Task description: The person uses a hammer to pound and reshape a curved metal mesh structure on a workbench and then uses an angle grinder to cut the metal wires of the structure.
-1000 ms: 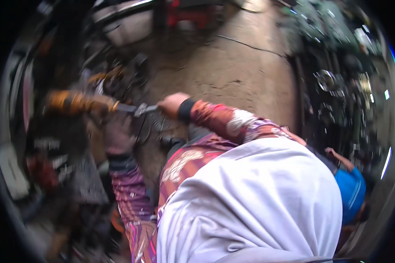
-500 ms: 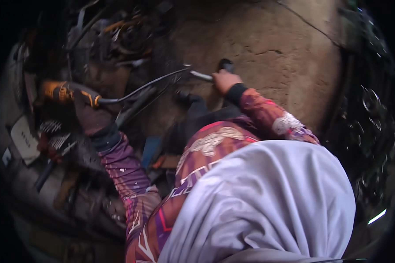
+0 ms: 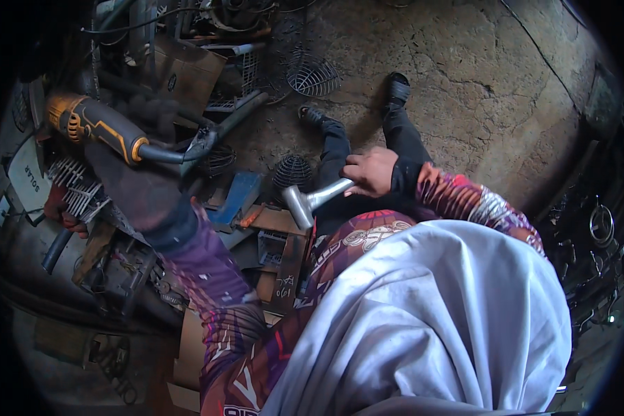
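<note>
My right hand [image 3: 371,172] is closed round the handle of a silver metal hammer [image 3: 301,208]. The hammer is held over my lap, its head pointing left. My left hand [image 3: 128,180] is dark and blurred, just under a corded yellow-and-grey power tool [image 3: 107,128], shaped like an angle grinder. The tool's cord end points right, and its working end is not visible. My left fingers are hidden beneath the tool or smeared, so a grip cannot be made out.
Round wire guards [image 3: 315,75] stand on the concrete floor [image 3: 464,111] by my feet. A cardboard box [image 3: 187,69] and metal pipes crowd the far left. Nearer are a blue piece [image 3: 236,197] and a white panel [image 3: 28,173]. Dark metal parts line the right.
My right hand has come back from beside my foot toward my lap with the hammer, whose head now shows. The power tool appears slightly higher and farther left; the whole view has shifted.
</note>
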A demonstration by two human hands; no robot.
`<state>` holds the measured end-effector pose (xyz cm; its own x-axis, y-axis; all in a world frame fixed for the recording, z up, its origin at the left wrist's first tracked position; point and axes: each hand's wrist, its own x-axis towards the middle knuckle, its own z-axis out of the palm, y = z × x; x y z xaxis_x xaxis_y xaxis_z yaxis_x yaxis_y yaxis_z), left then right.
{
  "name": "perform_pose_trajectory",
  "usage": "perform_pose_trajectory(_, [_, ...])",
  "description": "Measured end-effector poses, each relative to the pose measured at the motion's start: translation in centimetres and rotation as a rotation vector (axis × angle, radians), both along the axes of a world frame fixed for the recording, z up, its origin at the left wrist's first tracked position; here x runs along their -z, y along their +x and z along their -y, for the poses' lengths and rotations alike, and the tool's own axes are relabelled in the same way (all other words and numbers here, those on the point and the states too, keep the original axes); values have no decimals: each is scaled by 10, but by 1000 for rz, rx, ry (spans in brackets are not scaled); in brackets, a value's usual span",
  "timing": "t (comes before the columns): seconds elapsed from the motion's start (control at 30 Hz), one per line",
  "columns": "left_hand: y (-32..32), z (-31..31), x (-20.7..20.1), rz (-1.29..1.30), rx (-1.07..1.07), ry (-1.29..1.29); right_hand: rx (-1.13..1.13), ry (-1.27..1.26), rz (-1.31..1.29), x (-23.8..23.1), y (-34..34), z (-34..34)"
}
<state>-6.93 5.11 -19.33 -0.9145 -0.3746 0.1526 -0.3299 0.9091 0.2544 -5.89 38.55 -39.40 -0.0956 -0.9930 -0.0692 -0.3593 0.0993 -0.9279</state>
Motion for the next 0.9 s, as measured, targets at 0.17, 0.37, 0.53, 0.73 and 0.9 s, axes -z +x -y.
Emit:
perform_pose_trajectory(0.17, [74,-82,39,194,-43,-368,679,607,473,25,43,-18])
perform_pose_trajectory(0.37, [98,-159,292,626,93,790,1009,1037,475,108,58,-102])
perform_pose_trajectory(0.53, [96,-58,605,745,-276,418,1248,1113,705,106,69,-123])
perform_pose_trajectory(0.73, [9,5,677,647,-328,109,1376,1150,726,112,99,-143])
perform_pose_trajectory(0.9, [-15,36,697,843,-184,308,1198,1208,476,113,97,-144])
